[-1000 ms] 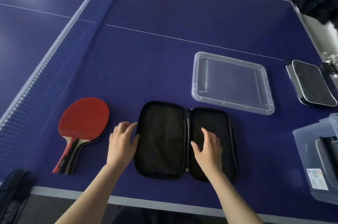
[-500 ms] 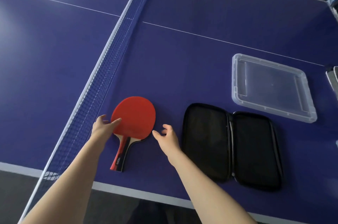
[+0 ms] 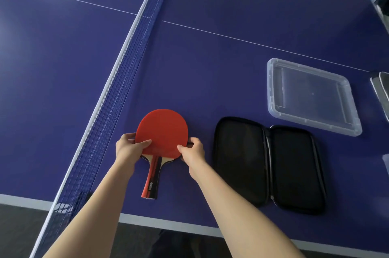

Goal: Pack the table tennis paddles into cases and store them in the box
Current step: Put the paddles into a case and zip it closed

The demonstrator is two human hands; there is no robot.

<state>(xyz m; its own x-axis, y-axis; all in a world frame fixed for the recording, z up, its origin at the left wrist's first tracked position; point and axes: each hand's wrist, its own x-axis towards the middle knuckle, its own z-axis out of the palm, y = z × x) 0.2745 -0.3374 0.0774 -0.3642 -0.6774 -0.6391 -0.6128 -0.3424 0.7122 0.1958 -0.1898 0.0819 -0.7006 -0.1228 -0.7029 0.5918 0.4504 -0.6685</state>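
A red-faced paddle (image 3: 162,129) lies stacked on a second paddle on the blue table, handles pointing toward me. My left hand (image 3: 129,148) pinches the blade's left edge, thumb on the red rubber. My right hand (image 3: 192,149) grips the right edge the same way. To the right, a black zip case (image 3: 267,165) lies spread open and flat, with nothing inside it.
The net (image 3: 117,93) runs diagonally just left of the paddles. A clear plastic lid (image 3: 309,95) rests beyond the case. Another closed case (image 3: 382,93) shows at the right edge, and a clear box corner (image 3: 386,163) below it. The table's near edge (image 3: 168,224) is close.
Both hands left the open case, crossed to the left and closed on the two sides of the red paddle's blade. My view swung left with them.
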